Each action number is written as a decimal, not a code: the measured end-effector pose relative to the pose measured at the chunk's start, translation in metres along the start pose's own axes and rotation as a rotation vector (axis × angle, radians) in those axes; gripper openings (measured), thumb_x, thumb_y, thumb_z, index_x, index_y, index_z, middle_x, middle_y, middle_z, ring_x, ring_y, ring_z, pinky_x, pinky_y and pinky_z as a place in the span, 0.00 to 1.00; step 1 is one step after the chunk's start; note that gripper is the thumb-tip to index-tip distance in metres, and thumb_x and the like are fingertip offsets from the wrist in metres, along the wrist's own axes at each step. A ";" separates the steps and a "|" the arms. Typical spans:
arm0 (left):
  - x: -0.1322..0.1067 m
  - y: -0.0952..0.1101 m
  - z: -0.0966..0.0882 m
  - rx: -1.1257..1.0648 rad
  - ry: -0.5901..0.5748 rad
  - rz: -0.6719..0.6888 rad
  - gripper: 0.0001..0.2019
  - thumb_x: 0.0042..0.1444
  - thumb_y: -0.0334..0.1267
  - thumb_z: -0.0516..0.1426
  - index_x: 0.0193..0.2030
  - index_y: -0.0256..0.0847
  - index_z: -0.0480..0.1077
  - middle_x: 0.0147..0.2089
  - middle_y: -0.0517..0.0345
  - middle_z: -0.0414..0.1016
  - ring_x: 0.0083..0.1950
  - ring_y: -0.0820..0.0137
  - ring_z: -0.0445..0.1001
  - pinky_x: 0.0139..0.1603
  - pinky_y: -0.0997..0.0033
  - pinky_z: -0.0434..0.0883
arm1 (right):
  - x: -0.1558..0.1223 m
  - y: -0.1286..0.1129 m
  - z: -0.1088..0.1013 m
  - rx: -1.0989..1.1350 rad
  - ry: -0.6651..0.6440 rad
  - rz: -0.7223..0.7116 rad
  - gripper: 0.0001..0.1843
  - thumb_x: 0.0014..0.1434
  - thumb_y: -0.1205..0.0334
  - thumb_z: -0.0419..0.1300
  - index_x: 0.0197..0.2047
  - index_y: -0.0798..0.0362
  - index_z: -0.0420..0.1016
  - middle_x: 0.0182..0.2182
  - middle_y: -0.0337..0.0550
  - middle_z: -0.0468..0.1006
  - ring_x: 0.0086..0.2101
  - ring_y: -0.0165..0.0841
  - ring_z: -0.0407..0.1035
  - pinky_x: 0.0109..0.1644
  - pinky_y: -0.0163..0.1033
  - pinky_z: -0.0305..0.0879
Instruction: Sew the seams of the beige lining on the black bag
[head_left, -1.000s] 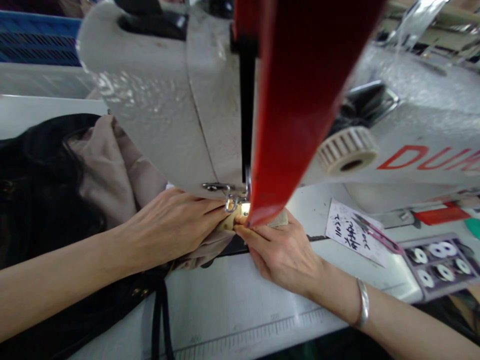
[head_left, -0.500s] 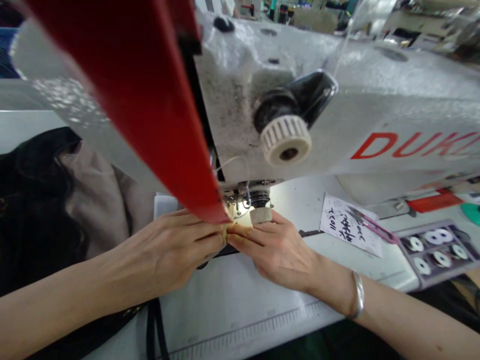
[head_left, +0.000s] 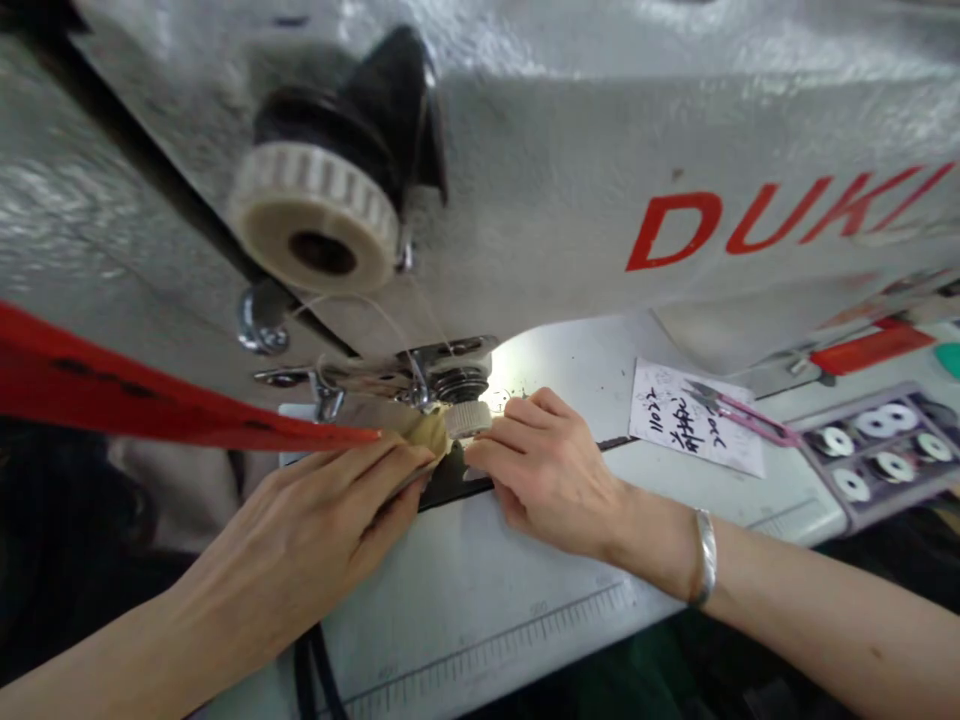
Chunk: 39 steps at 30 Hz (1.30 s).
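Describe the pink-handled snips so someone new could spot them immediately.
From the red-lettered sewing machine, look along its white table past the person's right hand. The snips lie on a handwritten note, pink handles towards a tray of white discs.

Red band (head_left: 165,395) blurred and cut off at 9 o'clock, tan fabric (head_left: 429,435) partly hidden at center, note's handwriting (head_left: 679,420) too small to read at 3 o'clock, machine's lettering (head_left: 787,215) cut off at 2 o'clock
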<state>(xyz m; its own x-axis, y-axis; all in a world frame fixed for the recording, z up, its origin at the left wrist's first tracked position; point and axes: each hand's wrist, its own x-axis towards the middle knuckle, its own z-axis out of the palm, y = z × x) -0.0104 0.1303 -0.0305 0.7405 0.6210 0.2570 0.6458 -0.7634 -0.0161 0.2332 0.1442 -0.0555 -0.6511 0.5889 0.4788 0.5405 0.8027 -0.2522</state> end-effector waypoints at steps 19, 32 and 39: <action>0.013 -0.003 -0.007 -0.043 -0.126 0.148 0.09 0.67 0.26 0.52 0.42 0.38 0.73 0.44 0.56 0.77 0.47 0.66 0.74 0.53 0.60 0.71 | 0.008 0.002 0.002 -0.013 -0.074 -0.014 0.09 0.69 0.71 0.56 0.49 0.53 0.75 0.42 0.43 0.74 0.42 0.38 0.62 0.45 0.44 0.55; 0.015 0.020 -0.006 0.099 0.044 0.045 0.13 0.69 0.34 0.49 0.50 0.32 0.73 0.48 0.47 0.76 0.49 0.58 0.72 0.50 0.56 0.71 | 0.002 0.003 -0.002 -0.058 -0.126 -0.055 0.09 0.66 0.72 0.58 0.45 0.53 0.77 0.42 0.41 0.77 0.42 0.37 0.65 0.49 0.46 0.56; 0.009 0.015 -0.001 -0.015 0.030 0.017 0.14 0.69 0.37 0.50 0.53 0.33 0.73 0.52 0.48 0.77 0.55 0.60 0.74 0.56 0.58 0.72 | 0.002 0.000 -0.006 -0.084 -0.156 -0.027 0.11 0.65 0.73 0.57 0.45 0.52 0.77 0.42 0.40 0.76 0.38 0.34 0.65 0.51 0.46 0.54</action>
<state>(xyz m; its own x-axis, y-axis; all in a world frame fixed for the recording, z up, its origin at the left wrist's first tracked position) 0.0057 0.1248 -0.0276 0.7449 0.6027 0.2861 0.6305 -0.7761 -0.0066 0.2350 0.1447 -0.0500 -0.7371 0.5801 0.3468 0.5600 0.8115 -0.1671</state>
